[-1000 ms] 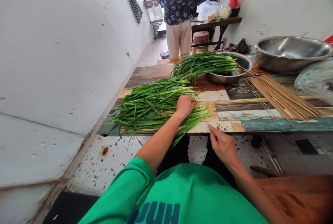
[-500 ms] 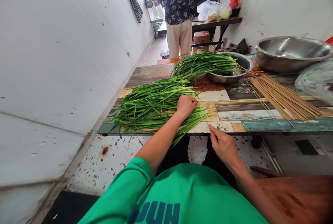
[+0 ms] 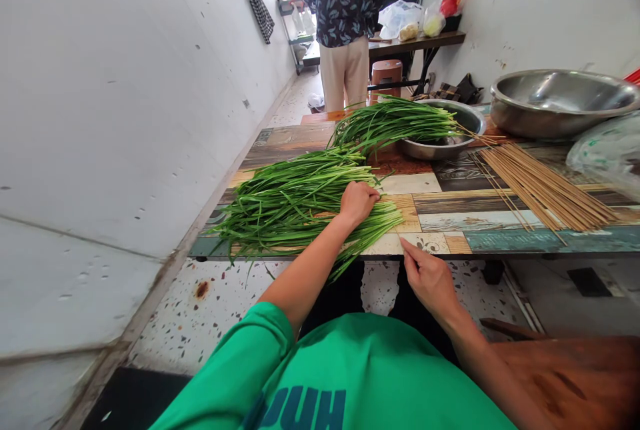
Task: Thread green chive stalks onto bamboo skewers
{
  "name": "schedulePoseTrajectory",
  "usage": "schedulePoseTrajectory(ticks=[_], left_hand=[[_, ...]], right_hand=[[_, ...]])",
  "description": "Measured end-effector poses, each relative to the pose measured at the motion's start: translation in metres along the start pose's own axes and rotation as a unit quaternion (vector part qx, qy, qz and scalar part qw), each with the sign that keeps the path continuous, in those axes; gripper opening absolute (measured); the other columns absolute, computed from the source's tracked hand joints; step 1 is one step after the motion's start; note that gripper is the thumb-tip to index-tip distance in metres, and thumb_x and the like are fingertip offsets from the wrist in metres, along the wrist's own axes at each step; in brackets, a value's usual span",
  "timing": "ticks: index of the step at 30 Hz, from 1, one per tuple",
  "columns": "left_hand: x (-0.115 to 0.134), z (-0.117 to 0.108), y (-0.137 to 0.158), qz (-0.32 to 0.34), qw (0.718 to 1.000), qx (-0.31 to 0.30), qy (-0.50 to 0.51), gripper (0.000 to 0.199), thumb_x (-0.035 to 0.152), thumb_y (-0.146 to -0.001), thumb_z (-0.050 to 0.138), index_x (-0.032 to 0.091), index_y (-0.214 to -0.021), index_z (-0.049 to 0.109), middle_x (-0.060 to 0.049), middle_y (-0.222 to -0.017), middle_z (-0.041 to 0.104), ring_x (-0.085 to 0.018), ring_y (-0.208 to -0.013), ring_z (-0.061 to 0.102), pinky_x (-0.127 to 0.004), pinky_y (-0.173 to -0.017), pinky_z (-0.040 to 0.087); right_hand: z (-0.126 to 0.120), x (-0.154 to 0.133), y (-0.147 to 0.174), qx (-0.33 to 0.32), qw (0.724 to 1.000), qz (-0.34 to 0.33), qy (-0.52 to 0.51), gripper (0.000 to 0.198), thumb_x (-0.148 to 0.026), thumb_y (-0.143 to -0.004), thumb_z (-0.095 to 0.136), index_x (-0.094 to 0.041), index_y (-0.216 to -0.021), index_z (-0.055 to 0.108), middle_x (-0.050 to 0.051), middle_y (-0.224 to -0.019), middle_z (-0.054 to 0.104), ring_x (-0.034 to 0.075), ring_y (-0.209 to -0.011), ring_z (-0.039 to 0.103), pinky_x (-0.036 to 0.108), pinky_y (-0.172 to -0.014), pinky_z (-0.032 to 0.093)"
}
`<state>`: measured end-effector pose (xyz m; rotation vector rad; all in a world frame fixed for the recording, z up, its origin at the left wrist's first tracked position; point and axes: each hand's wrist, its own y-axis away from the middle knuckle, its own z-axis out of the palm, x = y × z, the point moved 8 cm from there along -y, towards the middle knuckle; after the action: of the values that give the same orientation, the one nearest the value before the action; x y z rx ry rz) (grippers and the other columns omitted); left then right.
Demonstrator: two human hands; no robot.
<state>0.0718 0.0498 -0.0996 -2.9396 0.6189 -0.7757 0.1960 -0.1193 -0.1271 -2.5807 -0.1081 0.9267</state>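
A spread of garlic chives (image 3: 285, 190) lies across the patterned table, its pale stem ends pointing right. My left hand (image 3: 358, 203) rests on the stems with its fingers closed around some of them near the cut ends. At the table's front edge, just right of the nearest stem ends, my right hand (image 3: 431, 278) is closed in a pinch, thumb against index finger. Whatever is between those fingertips is too thin to make out. Bamboo skewers (image 3: 545, 187) lie in a fanned pile to the right.
Behind the pile, more chives (image 3: 400, 120) with skewers at their stem ends lie across a steel bowl (image 3: 473, 125). A larger steel basin (image 3: 560, 120) and a clear plastic bag (image 3: 607, 153) are at right. A person (image 3: 345, 23) stands beyond the table; a wall (image 3: 100, 117) borders the left.
Hardly anything differs. My left hand has shifted very slightly to the right on the stems; my right hand and the chives stay in place.
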Motion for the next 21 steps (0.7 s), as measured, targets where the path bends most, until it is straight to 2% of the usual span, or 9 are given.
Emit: schedulePoseTrajectory(ticks=[5,12,15,18,21], left_hand=[[0.003,0.002,-0.002,0.023,1.000,-0.009,-0.013,0.018,0.018,-0.083,0.061,0.017,-0.090,0.078,-0.005,-0.093,0.075,-0.018,-0.089,0.065,-0.026,-0.085,0.046],[0.002,0.004,-0.003,0.038,0.999,-0.030,-0.010,0.019,0.019,-0.083,0.061,0.016,-0.090,0.078,-0.007,-0.092,0.075,-0.018,-0.089,0.066,-0.025,-0.083,0.047],[0.000,0.005,-0.004,0.049,0.998,-0.049,0.006,0.019,0.020,-0.082,0.060,0.016,-0.090,0.078,-0.006,-0.092,0.075,-0.018,-0.088,0.066,-0.025,-0.082,0.047],[0.001,0.000,-0.004,0.073,0.995,-0.057,0.024,0.021,0.022,-0.084,0.058,0.015,-0.089,0.077,-0.006,-0.091,0.074,-0.017,-0.088,0.065,-0.024,-0.081,0.046],[-0.003,-0.009,-0.006,0.068,0.996,-0.046,0.030,0.028,0.024,-0.088,0.049,0.016,-0.088,0.076,-0.005,-0.088,0.074,-0.017,-0.087,0.064,-0.023,-0.080,0.045]], right_hand=[[-0.001,-0.002,0.000,0.011,1.000,-0.007,0.003,0.037,-0.019,-0.089,0.046,-0.015,-0.116,0.070,0.009,-0.105,0.074,0.020,-0.081,0.073,0.025,-0.072,0.057],[0.001,-0.006,-0.002,0.023,0.999,-0.016,0.041,0.037,-0.018,-0.089,0.045,-0.011,-0.115,0.071,0.011,-0.095,0.076,0.019,-0.068,0.072,0.025,-0.062,0.054],[0.001,-0.008,-0.004,0.029,0.997,-0.016,0.065,0.037,-0.018,-0.089,0.045,-0.011,-0.115,0.070,0.012,-0.093,0.076,0.020,-0.069,0.071,0.025,-0.061,0.053],[0.002,-0.010,-0.003,0.028,0.996,-0.022,0.078,0.038,-0.017,-0.090,0.043,-0.011,-0.118,0.069,0.012,-0.093,0.076,0.019,-0.072,0.071,0.024,-0.063,0.053],[0.002,-0.011,0.001,0.026,0.995,-0.041,0.084,0.039,-0.017,-0.092,0.042,-0.011,-0.121,0.067,0.012,-0.093,0.075,0.018,-0.073,0.071,0.024,-0.065,0.054]])
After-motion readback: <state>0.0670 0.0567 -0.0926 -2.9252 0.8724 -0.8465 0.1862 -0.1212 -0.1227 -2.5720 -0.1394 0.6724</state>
